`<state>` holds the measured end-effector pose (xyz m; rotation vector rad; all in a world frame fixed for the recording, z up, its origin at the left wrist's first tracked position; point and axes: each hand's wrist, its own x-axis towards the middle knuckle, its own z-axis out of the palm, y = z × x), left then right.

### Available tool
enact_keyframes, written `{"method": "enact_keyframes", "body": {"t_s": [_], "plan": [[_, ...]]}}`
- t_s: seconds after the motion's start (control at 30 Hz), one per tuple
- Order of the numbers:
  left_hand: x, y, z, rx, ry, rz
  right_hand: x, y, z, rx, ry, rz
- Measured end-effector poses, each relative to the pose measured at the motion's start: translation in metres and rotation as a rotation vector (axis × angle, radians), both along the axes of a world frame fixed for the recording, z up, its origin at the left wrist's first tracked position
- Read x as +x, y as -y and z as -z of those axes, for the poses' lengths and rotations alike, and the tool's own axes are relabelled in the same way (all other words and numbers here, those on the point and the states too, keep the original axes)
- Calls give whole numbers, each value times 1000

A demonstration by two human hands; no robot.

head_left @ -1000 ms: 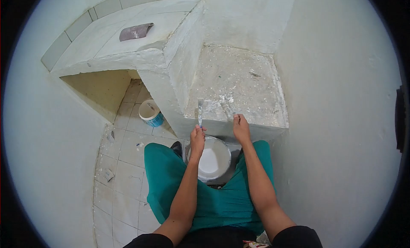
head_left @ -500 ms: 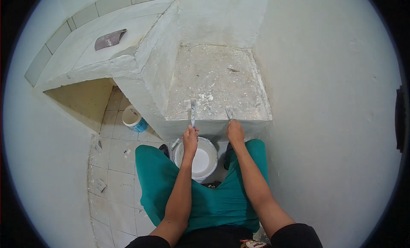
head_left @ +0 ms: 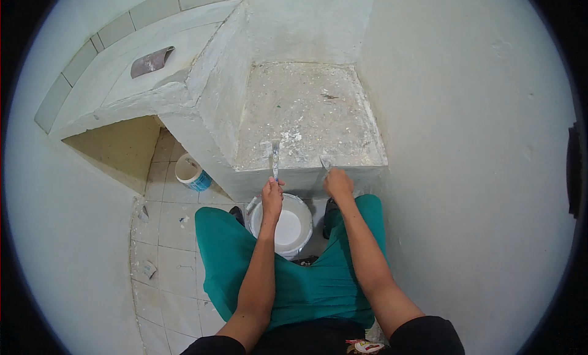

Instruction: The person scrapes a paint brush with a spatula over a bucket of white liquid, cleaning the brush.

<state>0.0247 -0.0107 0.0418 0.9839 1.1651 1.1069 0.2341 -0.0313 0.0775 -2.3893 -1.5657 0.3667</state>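
My left hand [head_left: 271, 197] is closed round the handle of a paintbrush [head_left: 275, 160], whose bristles point away from me over the rough ledge [head_left: 300, 104]. To its right, my right hand [head_left: 339, 183] grips a putty knife [head_left: 325, 163]; most of its handle is hidden in my fist. The blade is at the ledge's front edge, tilted to the left. White flakes [head_left: 293, 137] lie scattered on the ledge just beyond the brush. Below my left hand, between my knees, stands a white bucket [head_left: 304, 235] with white contents.
A small white-and-blue tub [head_left: 193, 171] stands on the tiled floor at left, near an opening under the counter. On the counter lies a curved piece of sandpaper [head_left: 152, 63]. Dark twig-like debris [head_left: 329, 97] rests on the ledge. A wall [head_left: 465, 141] rises close on the right.
The putty knife's blade has turned to point more to the left, and my right hand has rotated with it. My left hand still holds the brush in nearly the same place.
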Motion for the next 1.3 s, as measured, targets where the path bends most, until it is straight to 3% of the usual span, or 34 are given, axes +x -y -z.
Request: {"method": "enact_keyframes", "body": {"t_s": [0.13, 0.23, 0.33, 0.43, 0.57, 0.73, 0.87, 1.13, 1.23, 1.3], "plan": [[-4, 2, -3, -11, 44, -12, 15, -3, 0, 118, -114, 62], [-2, 4, -4, -4, 39, -13, 36, 3, 12, 374, -513, 138], [2, 4, -3, -9, 36, -7, 57, 6, 7, 289, -1205, 324], [10, 2, -1, -3, 19, 18, 69, 1, 12, 248, -1329, 358], [19, 1, 1, -11, -7, 42, 78, -8, 41, 73, -1282, 419], [24, -2, 13, -17, 32, 59, 80, -5, 37, -157, -1185, 528], [23, -3, 17, -18, 52, 68, 79, -3, 33, -158, -1029, 540], [19, -5, 11, -29, 88, 34, 88, 4, 22, -269, -1074, 532], [18, -6, 6, -40, 73, 22, 88, 9, -1, -211, -1134, 469], [15, -3, -1, -84, 85, 16, 85, 18, -16, -39, -905, 387]]}}
